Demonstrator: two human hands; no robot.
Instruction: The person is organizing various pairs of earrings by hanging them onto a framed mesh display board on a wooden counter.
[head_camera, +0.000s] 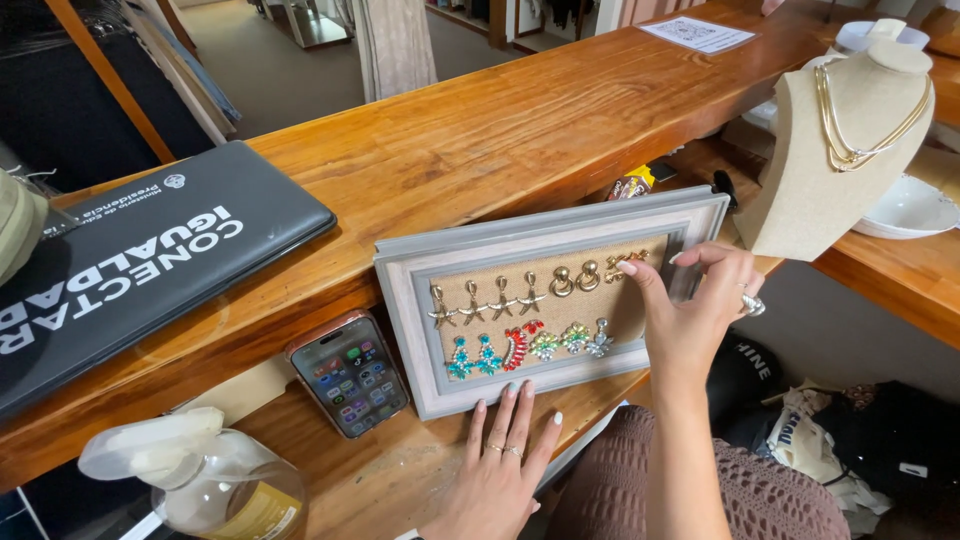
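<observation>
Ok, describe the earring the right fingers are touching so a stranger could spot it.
Find the grey frame leaning on the wooden counter. Its burlap board holds two rows of earrings; take the top row's right end, at the right fingers. That gold earring is past the two round gold knots.

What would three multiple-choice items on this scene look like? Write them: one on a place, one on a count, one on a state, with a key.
1. Where does the smartphone lie?
A. Left of the grey frame
B. On the closed laptop
C. Beside the necklace bust

2. How many star-shaped earrings hang in the frame's top row?
A. Two
B. Four
C. Six

3. What is the left hand doing?
A. Gripping the spray bottle
B. Holding the smartphone
C. Pressing flat against the frame's lower edge

Key: 1 A, the phone leans by the frame's left border. 2 B, four gold stars sit left of the round gold pair. 3 C, its fingers lie spread on the bottom rail while the right hand pinches an earring at the top right.
</observation>
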